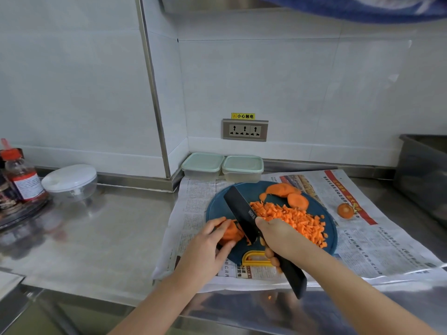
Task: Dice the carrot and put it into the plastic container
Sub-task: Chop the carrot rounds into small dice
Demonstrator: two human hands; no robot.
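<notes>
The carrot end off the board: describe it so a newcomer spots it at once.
Start at the newspaper spread on the steel counter, with the round blue cutting board on it. Right of the board, on the paper's red banner, lies the carrot end: a lone round stub, apart from the dice and slices.

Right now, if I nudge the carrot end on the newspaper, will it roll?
Probably not far: the carrot end is a short stub, cut face showing. Its round side could roll a little. The loose newspaper may wrinkle.
</notes>
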